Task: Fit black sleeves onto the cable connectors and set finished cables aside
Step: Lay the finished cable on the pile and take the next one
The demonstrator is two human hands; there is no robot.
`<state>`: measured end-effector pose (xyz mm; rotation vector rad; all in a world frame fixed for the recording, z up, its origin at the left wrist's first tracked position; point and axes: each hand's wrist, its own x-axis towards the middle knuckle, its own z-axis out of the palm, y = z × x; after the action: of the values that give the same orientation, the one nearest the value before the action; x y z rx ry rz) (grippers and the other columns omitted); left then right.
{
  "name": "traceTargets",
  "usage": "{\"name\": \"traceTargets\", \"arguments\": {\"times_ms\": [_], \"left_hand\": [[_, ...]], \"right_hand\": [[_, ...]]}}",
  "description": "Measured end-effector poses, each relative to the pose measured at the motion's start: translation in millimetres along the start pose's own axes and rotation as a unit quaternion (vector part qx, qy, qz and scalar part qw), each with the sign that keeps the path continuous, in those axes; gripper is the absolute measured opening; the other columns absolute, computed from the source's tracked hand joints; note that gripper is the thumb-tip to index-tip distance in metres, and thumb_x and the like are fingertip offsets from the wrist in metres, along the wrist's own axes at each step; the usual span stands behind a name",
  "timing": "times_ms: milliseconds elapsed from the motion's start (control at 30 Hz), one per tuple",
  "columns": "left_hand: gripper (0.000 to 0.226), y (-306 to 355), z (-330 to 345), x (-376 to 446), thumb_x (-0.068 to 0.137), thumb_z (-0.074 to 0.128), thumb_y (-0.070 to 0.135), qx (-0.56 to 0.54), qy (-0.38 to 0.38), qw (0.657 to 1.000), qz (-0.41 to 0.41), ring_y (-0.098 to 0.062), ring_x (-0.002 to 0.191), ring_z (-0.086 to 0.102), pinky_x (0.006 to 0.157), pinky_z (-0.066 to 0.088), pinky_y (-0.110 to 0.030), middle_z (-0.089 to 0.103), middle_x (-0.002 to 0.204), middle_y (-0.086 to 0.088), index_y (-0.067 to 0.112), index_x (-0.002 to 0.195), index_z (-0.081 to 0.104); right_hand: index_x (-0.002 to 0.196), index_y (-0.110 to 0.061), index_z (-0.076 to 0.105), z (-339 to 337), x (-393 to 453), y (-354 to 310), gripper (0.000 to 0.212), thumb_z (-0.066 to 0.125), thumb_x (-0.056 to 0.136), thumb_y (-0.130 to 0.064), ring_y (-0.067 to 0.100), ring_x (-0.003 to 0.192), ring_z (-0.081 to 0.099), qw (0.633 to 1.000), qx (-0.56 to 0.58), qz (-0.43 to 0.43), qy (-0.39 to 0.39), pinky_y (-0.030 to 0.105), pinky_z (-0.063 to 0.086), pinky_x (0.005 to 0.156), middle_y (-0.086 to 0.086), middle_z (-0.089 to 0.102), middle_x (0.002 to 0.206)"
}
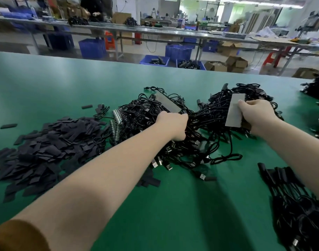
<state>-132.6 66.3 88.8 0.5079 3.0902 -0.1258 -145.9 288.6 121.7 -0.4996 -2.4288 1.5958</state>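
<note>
A large tangled heap of black cables [200,124] lies on the middle of a green desk [64,84], reaching toward its far edge. Many silver connectors [168,149] stick out bare along the near side of the heap. Both arms reach forward into the heap. The left hand [173,125] is curled down into the cables, gripping a bundle of them just below a grey card strip [166,103] that lies tilted on top of the heap. The right hand [257,115] pinches a second grey card strip [234,110] with thumb and fingers, holding it nearly upright over the right half of the heap; something darker sits behind the strip's lower end, possibly another card, though the view is too blurred to be sure.

Toward the left edge of the desk lies a broad pile of flat black sleeves [46,151], touching the cable heap where a short row of silver connectors [116,122] lines up. A few loose sleeves [87,106] lie apart beyond the pile. Near the right edge, close to the person, lies another bunch of cables [299,205] with black sleeves on their ends. More black cables [316,86] sit at the far right edge.

Beyond the desk stand long workbenches [155,30], blue crates [92,48] and cardboard boxes [235,63] on the floor.
</note>
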Motion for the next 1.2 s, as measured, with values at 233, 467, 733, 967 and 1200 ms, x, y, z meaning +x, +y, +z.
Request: {"name": "traceTargets", "arguments": {"times_ms": [233, 467, 733, 967, 1200], "left_hand": [[0.010, -42.4, -16.0, -21.7, 0.091, 0.064, 0.034, -0.297, 0.124, 0.947, -0.022, -0.014, 0.092, 0.058, 0.085, 0.046, -0.029, 0.060, 0.091, 0.012, 0.028, 0.099, 0.064], [0.004, -54.9, -19.3, -32.3, 0.099, 0.054, 0.023, -0.524, 0.211, 0.821, -0.075, -0.003, 0.052, 0.063, 0.064, 0.049, -0.020, 0.067, 0.089, 0.006, 0.027, 0.099, 0.052], [0.005, -39.0, -45.3, -29.2, 0.101, 0.052, 0.022, -0.635, 0.255, 0.726, -0.064, -0.005, 0.071, 0.070, 0.063, 0.047, -0.016, 0.070, 0.102, -0.001, 0.024, 0.097, 0.055], [0.004, -23.9, -56.2, -30.1, 0.100, 0.054, 0.023, -0.667, 0.211, 0.708, -0.090, -0.008, 0.066, 0.069, 0.050, 0.041, -0.018, 0.072, 0.094, 0.006, 0.022, 0.096, 0.053], [0.021, -6.9, -27.3, -44.7, 0.094, 0.059, 0.028, -0.599, 0.115, 0.785, -0.109, -0.012, 0.095, 0.067, 0.074, 0.052, -0.025, 0.067, 0.110, 0.003, 0.023, 0.114, 0.057]], "right_hand": [[0.117, -0.002, 0.065, 1.0, -1.9, 5.2, 0.035, 0.061, 0.096, -0.030, 0.032, 0.109, 0.064, 0.996, 0.069, 0.047, 0.028, 0.053, 0.051, 0.098, 0.009, 0.061, 0.109], [0.070, -0.015, 0.047, 23.8, -14.0, -3.8, 0.029, 0.059, 0.096, -0.014, 0.020, 0.066, 0.056, 0.986, 0.150, 0.076, 0.005, 0.027, 0.053, 0.049, 0.004, 0.049, 0.075], [0.081, -0.015, 0.042, 16.4, -21.4, -37.3, 0.022, 0.054, 0.099, -0.015, 0.014, 0.071, 0.061, 0.955, 0.277, 0.095, 0.040, 0.030, 0.061, 0.060, 0.002, 0.056, 0.085], [0.089, -0.028, 0.049, -8.5, -21.1, -84.8, 0.013, 0.055, 0.099, -0.035, 0.007, 0.067, 0.055, 0.955, 0.257, -0.094, 0.119, 0.021, 0.053, 0.061, -0.005, 0.059, 0.093], [0.078, -0.022, 0.055, -41.1, -35.4, -104.0, 0.015, 0.062, 0.091, -0.023, 0.009, 0.063, 0.064, 0.983, 0.122, -0.127, 0.058, 0.024, 0.055, 0.046, -0.001, 0.059, 0.081]]}}
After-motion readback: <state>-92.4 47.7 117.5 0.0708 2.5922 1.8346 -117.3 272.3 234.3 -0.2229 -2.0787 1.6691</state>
